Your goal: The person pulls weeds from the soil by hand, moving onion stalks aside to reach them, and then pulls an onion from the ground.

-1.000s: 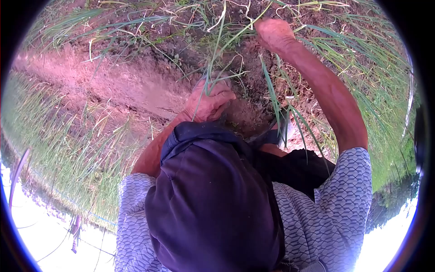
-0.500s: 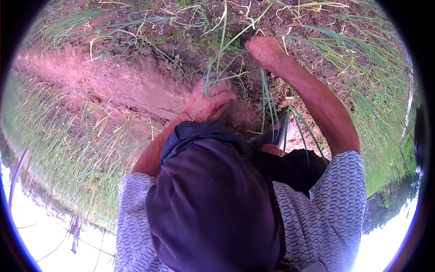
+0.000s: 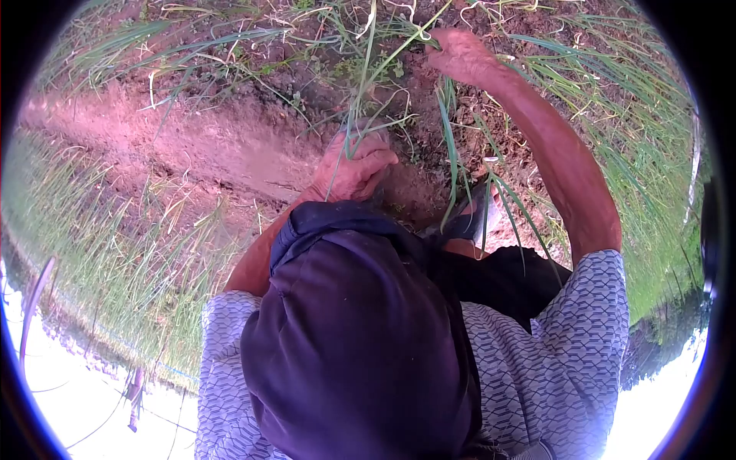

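My right hand [image 3: 462, 58] reaches to the far side, among thin green onion-like leaves [image 3: 399, 47] at the soil. Its fingers are curled closed, and what they hold is hidden. Nearer to me, my left hand [image 3: 356, 165] is closed with its knuckles up, low over the bare soil. A few long leaves [image 3: 350, 130] cross in front of it, and its fingertips are out of sight. Between my hands and my body, several long green leaves [image 3: 450, 138] hang over the ground.
Rows of narrow-leaved plants [image 3: 613, 92] grow to the right, with more plants [image 3: 100, 222] to the left. A strip of bare reddish soil [image 3: 192, 138] runs between rows. My dark cap [image 3: 360, 337] fills the lower middle, and a dark trouser leg [image 3: 506, 280] is beside it.
My right hand has moved up and slightly right, away from my body, and stays closed. My left hand has hardly moved. The leaves between the arms have shifted a little.
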`<control>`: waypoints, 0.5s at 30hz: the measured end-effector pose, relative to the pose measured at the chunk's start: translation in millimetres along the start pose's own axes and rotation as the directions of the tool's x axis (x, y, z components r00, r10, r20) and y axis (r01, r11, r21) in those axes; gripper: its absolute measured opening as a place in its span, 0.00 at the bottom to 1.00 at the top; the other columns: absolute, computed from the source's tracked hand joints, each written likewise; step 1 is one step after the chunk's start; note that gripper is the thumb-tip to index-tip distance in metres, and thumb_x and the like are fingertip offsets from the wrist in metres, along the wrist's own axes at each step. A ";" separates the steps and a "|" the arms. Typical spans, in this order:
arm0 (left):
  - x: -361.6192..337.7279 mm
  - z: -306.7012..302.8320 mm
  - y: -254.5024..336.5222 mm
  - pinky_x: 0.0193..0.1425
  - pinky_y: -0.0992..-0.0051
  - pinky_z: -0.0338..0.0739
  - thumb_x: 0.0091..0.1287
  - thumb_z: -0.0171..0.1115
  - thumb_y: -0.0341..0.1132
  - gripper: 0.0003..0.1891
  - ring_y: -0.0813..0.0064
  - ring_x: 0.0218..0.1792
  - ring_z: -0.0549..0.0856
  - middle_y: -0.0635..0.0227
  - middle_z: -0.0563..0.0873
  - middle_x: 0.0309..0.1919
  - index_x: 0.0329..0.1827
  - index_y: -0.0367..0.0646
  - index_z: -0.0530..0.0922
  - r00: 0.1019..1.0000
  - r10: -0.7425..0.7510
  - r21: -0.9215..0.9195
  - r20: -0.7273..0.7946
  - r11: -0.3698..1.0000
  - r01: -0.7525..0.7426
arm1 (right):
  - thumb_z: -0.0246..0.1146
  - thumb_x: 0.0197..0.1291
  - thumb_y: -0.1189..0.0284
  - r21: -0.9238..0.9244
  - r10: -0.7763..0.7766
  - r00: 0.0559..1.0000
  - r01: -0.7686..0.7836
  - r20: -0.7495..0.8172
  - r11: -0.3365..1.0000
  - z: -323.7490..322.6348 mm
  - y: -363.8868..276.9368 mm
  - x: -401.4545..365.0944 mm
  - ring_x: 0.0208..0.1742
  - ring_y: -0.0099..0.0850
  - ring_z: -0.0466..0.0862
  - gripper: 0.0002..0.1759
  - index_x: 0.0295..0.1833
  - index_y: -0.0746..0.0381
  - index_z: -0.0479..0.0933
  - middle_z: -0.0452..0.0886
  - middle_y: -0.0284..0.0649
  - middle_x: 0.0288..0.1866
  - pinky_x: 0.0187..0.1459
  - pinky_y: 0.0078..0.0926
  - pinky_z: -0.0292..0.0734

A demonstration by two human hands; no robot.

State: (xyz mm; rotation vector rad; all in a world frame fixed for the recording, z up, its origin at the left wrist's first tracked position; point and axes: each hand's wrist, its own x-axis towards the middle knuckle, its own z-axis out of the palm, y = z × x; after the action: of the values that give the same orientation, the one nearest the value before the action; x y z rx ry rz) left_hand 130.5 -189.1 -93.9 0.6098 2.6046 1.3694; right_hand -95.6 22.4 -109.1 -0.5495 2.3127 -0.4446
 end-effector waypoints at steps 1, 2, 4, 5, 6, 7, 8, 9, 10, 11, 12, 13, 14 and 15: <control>2.2 -0.6 -0.7 0.52 0.61 0.79 0.51 0.72 0.25 0.18 0.58 0.49 0.84 0.66 0.85 0.44 0.46 0.49 0.85 1.000 0.011 -0.005 0.005 1.000 -0.011 | 0.60 0.64 0.64 0.026 -0.040 0.997 0.038 0.070 0.999 3.5 -0.1 -4.1 0.33 0.37 0.85 0.18 0.49 0.67 0.81 0.85 0.47 0.35 0.42 0.44 0.83; 3.9 0.0 -1.4 0.51 0.61 0.79 0.51 0.72 0.24 0.18 0.58 0.48 0.84 0.66 0.84 0.44 0.46 0.49 0.85 1.000 0.023 -0.006 -0.003 1.000 -0.023 | 0.60 0.65 0.64 0.056 -0.082 0.986 0.075 0.143 0.996 9.8 -2.2 -7.2 0.33 0.36 0.85 0.18 0.49 0.67 0.81 0.85 0.46 0.35 0.42 0.43 0.83; 3.3 1.2 -2.1 0.50 0.61 0.80 0.50 0.72 0.24 0.18 0.57 0.47 0.84 0.65 0.84 0.43 0.45 0.48 0.85 0.999 0.036 -0.010 -0.014 0.999 -0.036 | 0.63 0.62 0.70 -0.063 -0.080 0.936 0.107 0.343 0.992 10.1 -32.5 -15.4 0.35 0.35 0.85 0.12 0.45 0.67 0.82 0.84 0.44 0.34 0.44 0.41 0.83; 3.1 1.4 -0.8 0.49 0.61 0.80 0.50 0.72 0.23 0.18 0.57 0.47 0.85 0.65 0.84 0.43 0.45 0.48 0.85 0.999 0.035 -0.008 -0.026 0.999 -0.035 | 0.65 0.60 0.72 -0.106 -0.121 0.921 0.172 0.370 0.979 17.9 -36.8 -16.2 0.35 0.34 0.85 0.10 0.44 0.66 0.82 0.83 0.44 0.33 0.44 0.41 0.84; 3.8 1.3 1.2 0.49 0.61 0.80 0.50 0.71 0.23 0.18 0.57 0.46 0.85 0.65 0.84 0.43 0.45 0.48 0.85 0.999 0.034 -0.004 -0.038 0.999 -0.034 | 0.66 0.59 0.74 -0.147 -0.162 0.903 0.237 0.398 0.960 28.8 -39.5 -17.6 0.35 0.34 0.85 0.08 0.43 0.66 0.82 0.83 0.43 0.33 0.45 0.42 0.84; 4.1 0.8 2.1 0.49 0.61 0.80 0.50 0.71 0.23 0.18 0.57 0.46 0.85 0.65 0.84 0.42 0.45 0.47 0.85 0.998 0.034 0.000 -0.050 0.999 -0.034 | 0.67 0.57 0.76 -0.186 -0.200 0.883 0.301 0.426 0.935 37.5 -42.5 -18.5 0.36 0.34 0.85 0.07 0.42 0.65 0.82 0.82 0.43 0.32 0.45 0.42 0.84; 3.6 0.8 1.5 0.49 0.61 0.80 0.50 0.71 0.23 0.18 0.57 0.46 0.85 0.65 0.84 0.42 0.45 0.47 0.85 0.999 0.030 -0.008 -0.041 1.000 -0.030 | 0.69 0.52 0.81 -0.159 -0.169 0.881 0.263 0.442 0.952 44.0 -44.4 -18.8 0.39 0.37 0.86 0.08 0.40 0.65 0.81 0.82 0.44 0.33 0.48 0.44 0.84; 3.3 1.5 0.4 0.49 0.61 0.80 0.50 0.71 0.23 0.18 0.57 0.45 0.85 0.65 0.84 0.42 0.45 0.48 0.84 0.999 0.028 -0.016 -0.033 0.999 -0.028 | 0.68 0.51 0.82 -0.153 -0.215 0.890 0.297 0.402 0.942 51.7 -42.6 -20.6 0.40 0.38 0.86 0.09 0.40 0.65 0.81 0.82 0.44 0.33 0.48 0.44 0.84; 3.9 1.8 -0.5 0.49 0.61 0.80 0.50 0.71 0.23 0.18 0.57 0.45 0.85 0.65 0.84 0.42 0.45 0.48 0.84 0.999 0.026 -0.024 -0.026 0.999 -0.027 | 0.68 0.50 0.82 -0.150 -0.260 0.895 0.331 0.361 0.932 59.1 -41.0 -22.8 0.41 0.39 0.86 0.11 0.41 0.64 0.80 0.82 0.45 0.34 0.49 0.45 0.84; 4.3 1.5 -0.7 0.49 0.60 0.79 0.50 0.71 0.23 0.18 0.57 0.46 0.85 0.66 0.84 0.42 0.45 0.48 0.84 0.999 0.027 -0.026 -0.030 0.999 -0.028 | 0.68 0.50 0.82 -0.148 -0.304 0.898 0.364 0.319 0.920 64.6 -37.9 -24.0 0.43 0.41 0.87 0.12 0.42 0.64 0.80 0.82 0.45 0.35 0.49 0.45 0.83; 4.3 1.2 -0.4 0.49 0.60 0.79 0.50 0.71 0.23 0.18 0.57 0.46 0.85 0.66 0.84 0.41 0.45 0.48 0.84 0.999 0.028 -0.029 -0.033 0.999 -0.029 | 0.67 0.49 0.81 -0.184 -0.326 0.903 0.384 0.281 0.905 63.8 -40.4 -28.6 0.47 0.43 0.86 0.13 0.43 0.64 0.79 0.83 0.47 0.39 0.51 0.46 0.83; 4.5 1.2 -0.4 0.49 0.60 0.79 0.51 0.71 0.23 0.18 0.57 0.46 0.85 0.66 0.84 0.41 0.45 0.48 0.84 0.999 0.028 -0.032 -0.036 0.999 -0.030 | 0.67 0.49 0.80 -0.203 -0.337 0.903 0.394 0.265 0.896 64.1 -40.7 -31.1 0.46 0.44 0.87 0.13 0.44 0.64 0.79 0.83 0.47 0.39 0.50 0.46 0.83; 4.5 1.3 -0.4 0.49 0.60 0.79 0.51 0.71 0.23 0.18 0.57 0.46 0.85 0.66 0.84 0.41 0.45 0.48 0.84 0.999 0.030 -0.021 -0.039 0.999 -0.030 | 0.67 0.50 0.79 -0.221 -0.348 0.904 0.403 0.250 0.888 66.1 -40.6 -33.1 0.46 0.44 0.87 0.14 0.45 0.64 0.79 0.83 0.47 0.39 0.49 0.46 0.83; 4.0 1.5 -0.3 0.49 0.60 0.80 0.51 0.71 0.23 0.17 0.57 0.46 0.85 0.66 0.84 0.41 0.45 0.49 0.84 0.999 0.030 -0.010 -0.041 0.999 -0.030 | 0.66 0.50 0.78 -0.239 -0.360 0.903 0.412 0.235 0.879 68.3 -40.8 -35.1 0.45 0.45 0.87 0.14 0.45 0.63 0.79 0.83 0.47 0.40 0.49 0.46 0.83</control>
State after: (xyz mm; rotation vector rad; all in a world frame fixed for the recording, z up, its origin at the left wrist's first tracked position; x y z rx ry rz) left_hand 127.2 -186.5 -94.8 0.6288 2.6288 1.4179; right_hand -13.7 -5.4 -117.9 -1.1616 2.0956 -0.2306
